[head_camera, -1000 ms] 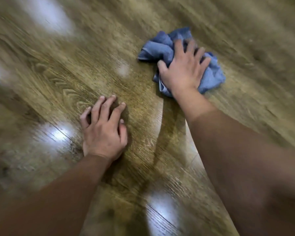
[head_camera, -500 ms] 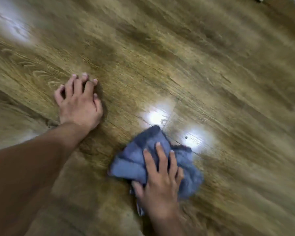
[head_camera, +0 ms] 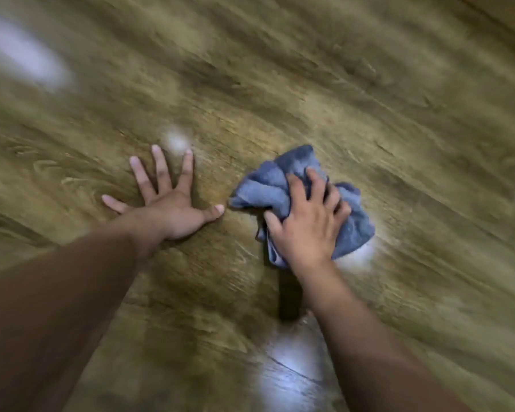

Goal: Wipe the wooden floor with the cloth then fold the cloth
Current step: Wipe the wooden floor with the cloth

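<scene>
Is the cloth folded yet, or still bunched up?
Bunched. The cloth lies crumpled in uneven lumps under the right hand, no flat layers or straight edges.

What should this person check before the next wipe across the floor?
1. Right hand pressing on the blue cloth: ok.
2. Cloth flat for good contact: not ok, it is bunched up.
3. Left hand braced, fingers spread on the wooden floor: ok.
4. Left thumb clear of the cloth's edge: cannot tell, they are very close.
5. Floor ahead free of objects: ok, though blurred.
6. Cloth folded: not ok, not yet done.
</scene>
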Available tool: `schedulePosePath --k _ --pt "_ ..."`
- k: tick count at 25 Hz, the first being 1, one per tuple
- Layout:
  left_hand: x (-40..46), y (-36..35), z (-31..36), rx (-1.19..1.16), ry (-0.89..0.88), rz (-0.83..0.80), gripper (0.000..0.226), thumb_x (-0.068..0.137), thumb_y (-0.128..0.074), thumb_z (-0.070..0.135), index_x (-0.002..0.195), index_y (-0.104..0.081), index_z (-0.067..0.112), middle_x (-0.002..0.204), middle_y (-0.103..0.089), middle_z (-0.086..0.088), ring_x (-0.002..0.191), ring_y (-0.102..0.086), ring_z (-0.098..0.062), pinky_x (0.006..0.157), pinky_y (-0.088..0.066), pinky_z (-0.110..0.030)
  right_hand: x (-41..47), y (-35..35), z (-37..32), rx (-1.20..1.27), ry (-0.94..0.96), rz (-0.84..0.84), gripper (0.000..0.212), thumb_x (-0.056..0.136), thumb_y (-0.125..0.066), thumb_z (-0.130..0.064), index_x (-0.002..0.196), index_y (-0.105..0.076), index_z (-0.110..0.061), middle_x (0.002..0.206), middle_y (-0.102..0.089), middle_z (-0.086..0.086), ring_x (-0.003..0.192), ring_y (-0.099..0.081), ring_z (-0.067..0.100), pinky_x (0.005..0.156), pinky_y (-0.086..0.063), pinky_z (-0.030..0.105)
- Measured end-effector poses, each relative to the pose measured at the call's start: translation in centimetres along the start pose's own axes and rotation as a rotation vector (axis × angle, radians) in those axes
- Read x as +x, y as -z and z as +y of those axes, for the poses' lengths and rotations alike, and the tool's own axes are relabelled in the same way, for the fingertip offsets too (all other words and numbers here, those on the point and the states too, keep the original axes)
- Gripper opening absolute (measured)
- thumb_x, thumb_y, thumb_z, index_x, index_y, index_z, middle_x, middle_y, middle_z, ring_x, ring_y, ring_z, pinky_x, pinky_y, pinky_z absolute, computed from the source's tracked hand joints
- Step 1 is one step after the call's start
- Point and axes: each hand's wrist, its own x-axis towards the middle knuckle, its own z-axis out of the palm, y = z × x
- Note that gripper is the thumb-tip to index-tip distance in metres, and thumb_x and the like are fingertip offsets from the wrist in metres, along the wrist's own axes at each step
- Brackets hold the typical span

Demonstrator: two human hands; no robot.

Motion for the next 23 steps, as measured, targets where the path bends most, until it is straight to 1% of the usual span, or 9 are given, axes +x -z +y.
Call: schedulePosePath --k 3,6,8,11,14,16,19,21,23 --pt "-0.5 0.5 0.4 0.008 0.002 -0.022 0.116 0.066 -0.046 0.095 0.131 0.043 0.061 0.134 0.065 0.015 0.136 0.052 -0.028 0.096 0.01 -0.086 10.3 -0.8 -1.0 -0.008 -0.017 0.057 0.066 0.067 -0.048 -0.064 0.125 -0.052 -0.033 0.142 -0.046 0.003 0.118 -0.045 0.038 0.093 -0.029 0.051" --pt "-0.9 0.7 0.7 0.015 0.015 -0.053 0.115 0.066 -0.045 0.095 0.129 0.045 0.062 0.133 0.066 0.016 0.135 0.053 -0.028 0.096 0.011 -0.085 17.7 -1.4 -1.7 -0.01 -0.016 0.04 0.065 0.07 -0.049 -0.065 0.127 -0.051 -0.033 0.142 -0.045 0.004 0.121 -0.044 0.038 0.096 -0.029 0.056" --pt "-0.9 0.6 0.6 0.027 0.026 -0.059 0.115 0.066 -0.045 0.095 0.127 0.047 0.062 0.131 0.067 0.016 0.134 0.053 -0.029 0.097 0.009 -0.085 19.6 -1.8 -1.8 -0.014 0.008 0.035 0.065 0.072 -0.05 -0.066 0.128 -0.049 -0.033 0.141 -0.044 0.004 0.12 -0.043 0.038 0.097 -0.029 0.057" --pt "-1.1 0.8 0.6 0.017 -0.005 -0.062 0.115 0.064 -0.046 0.096 0.128 0.045 0.064 0.132 0.066 0.017 0.134 0.053 -0.029 0.096 0.01 -0.086 18.5 -1.4 -1.3 0.011 0.051 0.031 0.064 0.073 -0.056 -0.061 0.129 -0.047 -0.032 0.142 -0.041 0.003 0.121 -0.041 0.037 0.1 -0.029 0.056" --pt "-1.2 1.0 0.5 0.005 -0.008 -0.072 0.116 0.062 -0.046 0.097 0.128 0.043 0.065 0.133 0.065 0.018 0.136 0.052 -0.03 0.095 0.011 -0.086 13.1 -0.7 -1.2 0.04 0.061 0.01 0.068 0.071 -0.064 -0.058 0.133 -0.047 -0.033 0.148 -0.039 0.001 0.127 -0.038 0.036 0.1 -0.027 0.053" --pt "-1.1 0.6 0.5 0.022 -0.004 -0.049 0.116 0.062 -0.047 0.097 0.13 0.042 0.065 0.136 0.064 0.017 0.137 0.05 -0.03 0.096 0.01 -0.086 6.6 -0.1 -0.5 0.054 0.034 -0.002 0.072 0.069 -0.065 -0.057 0.135 -0.048 -0.033 0.152 -0.037 0.0 0.133 -0.036 0.037 0.1 -0.027 0.05" --pt "-1.3 0.7 0.7 0.029 0.004 -0.032 0.113 0.066 -0.048 0.096 0.136 0.034 0.063 0.146 0.056 0.013 0.141 0.046 -0.029 0.099 0.008 -0.086 -4.9 0.5 0.4 0.076 -0.008 -0.058 0.077 0.066 -0.061 -0.06 0.137 -0.046 -0.034 0.155 -0.033 -0.001 0.139 -0.031 0.038 0.101 -0.026 0.051" --pt "-1.7 0.4 0.7 0.03 -0.013 0.011 0.111 0.069 -0.048 0.093 0.142 0.03 0.06 0.151 0.051 0.011 0.143 0.043 -0.029 0.1 0.009 -0.085 -12.8 1.0 1.4 0.079 -0.001 -0.097 0.08 0.064 -0.059 -0.063 0.138 -0.046 -0.035 0.157 -0.031 -0.001 0.14 -0.03 0.038 0.1 -0.026 0.051" --pt "-2.4 -0.6 0.9 0.07 -0.05 0.117 0.105 0.08 -0.048 0.085 0.148 0.026 0.053 0.153 0.049 0.006 0.145 0.041 -0.029 0.102 0.012 -0.083 -19.8 1.5 3.4 0.076 0.049 -0.104 0.083 0.063 -0.06 -0.066 0.139 -0.047 -0.035 0.158 -0.033 -0.001 0.14 -0.032 0.037 0.099 -0.028 0.051"
